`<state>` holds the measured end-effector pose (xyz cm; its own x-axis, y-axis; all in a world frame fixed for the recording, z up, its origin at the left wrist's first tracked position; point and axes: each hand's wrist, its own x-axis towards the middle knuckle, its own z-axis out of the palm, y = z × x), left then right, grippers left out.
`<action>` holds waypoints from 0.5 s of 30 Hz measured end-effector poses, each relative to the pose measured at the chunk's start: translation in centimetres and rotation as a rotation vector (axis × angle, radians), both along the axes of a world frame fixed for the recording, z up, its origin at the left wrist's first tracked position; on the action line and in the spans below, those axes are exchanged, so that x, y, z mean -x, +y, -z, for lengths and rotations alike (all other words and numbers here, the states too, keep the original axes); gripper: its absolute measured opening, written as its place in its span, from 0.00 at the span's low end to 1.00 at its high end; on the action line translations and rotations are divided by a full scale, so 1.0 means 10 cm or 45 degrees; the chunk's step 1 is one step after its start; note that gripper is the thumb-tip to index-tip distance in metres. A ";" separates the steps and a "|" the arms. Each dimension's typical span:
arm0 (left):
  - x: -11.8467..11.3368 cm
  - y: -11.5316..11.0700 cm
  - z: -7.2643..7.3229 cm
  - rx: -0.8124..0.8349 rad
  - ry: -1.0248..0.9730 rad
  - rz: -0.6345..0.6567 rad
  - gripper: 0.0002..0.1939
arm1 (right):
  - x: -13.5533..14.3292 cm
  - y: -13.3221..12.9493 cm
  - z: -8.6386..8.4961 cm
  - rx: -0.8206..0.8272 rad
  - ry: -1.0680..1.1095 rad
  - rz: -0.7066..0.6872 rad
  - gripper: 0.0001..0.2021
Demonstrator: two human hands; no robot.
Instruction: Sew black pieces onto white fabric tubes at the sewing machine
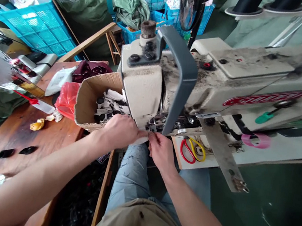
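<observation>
- The piece (141, 140), small and pale, was under the head of the machine (141, 84), between the two hands and above the person's knees; most of it was covered by the fingers.
- It lay just at the fingertips of both hands, so I could not call one hand nearer; its long axis I cannot tell, because too little of it was showing.
- The right hand (161, 149) came from the lower right, its thumb and forefinger pinched together, as it seemed on the right edge of the piece; the other fingers were curled.
- The left hand (121, 131) reached across from the left, back upward, with its fingers pointing toward the right hand; whether they grasped the piece or only pressed on it, I cannot tell.
- Both forearms slanted inward, so that the fingertips almost met beside the foot of the grey handle (187, 76).
- Just beyond the left hand stood the box (84, 108), with black and white scraps (111, 108) inside.
- To the right of the right hand lay the scissors (195, 159), with red and yellow grips, apart from the fingers.
- Farther left was the wooden table (47, 150).
</observation>
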<state>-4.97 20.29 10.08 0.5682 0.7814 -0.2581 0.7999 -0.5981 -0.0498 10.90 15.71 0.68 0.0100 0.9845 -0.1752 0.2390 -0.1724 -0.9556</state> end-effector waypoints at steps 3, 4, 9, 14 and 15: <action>-0.04 -0.08 0.02 -0.063 0.031 -0.033 0.25 | 0.01 0.01 -0.01 0.039 0.050 0.012 0.21; -0.03 -0.06 0.05 -0.034 0.008 0.006 0.24 | 0.01 0.02 -0.03 0.056 0.079 0.019 0.22; 0.18 0.25 0.25 0.299 -0.317 0.135 0.21 | 0.00 -0.01 -0.03 0.118 0.356 0.038 0.24; 0.31 0.39 0.36 0.505 -0.375 -0.094 0.26 | -0.01 -0.05 0.11 0.145 0.734 -0.010 0.21; 0.31 0.38 0.35 0.546 -0.393 -0.140 0.26 | -0.01 -0.05 0.12 0.146 0.756 -0.015 0.21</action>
<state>-8.09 24.14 6.61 0.5888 0.7018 -0.4010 0.7978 -0.4247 0.4280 11.04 15.22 -0.56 -0.1325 0.9585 -0.2526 -0.3273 -0.2828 -0.9016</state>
